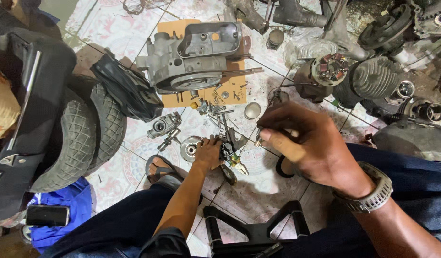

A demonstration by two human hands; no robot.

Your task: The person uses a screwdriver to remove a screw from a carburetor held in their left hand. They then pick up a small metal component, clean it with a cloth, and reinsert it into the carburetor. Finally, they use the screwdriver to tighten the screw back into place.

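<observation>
Head view: a tiled floor [134, 28] strewn with engine parts is seen from above. The left hand [208, 152] is lowered to the floor in the middle, its fingers closed over a small dark part [227, 152] beside a round metal disc [189, 148]; what exactly is gripped cannot be told. The right hand [309, 141] is held nearer the camera, to the right, its grip pinched shut on a small metal piece [257, 141] between thumb and fingertips. A watch [373, 191] is worn on that wrist. An engine case [196, 57] is laid on cardboard [230, 91] on the far side, with loose bolts [215, 109] near it. Two tyres [86, 138] are stacked at the left, and a black bracket [256, 229] lies near.
</observation>
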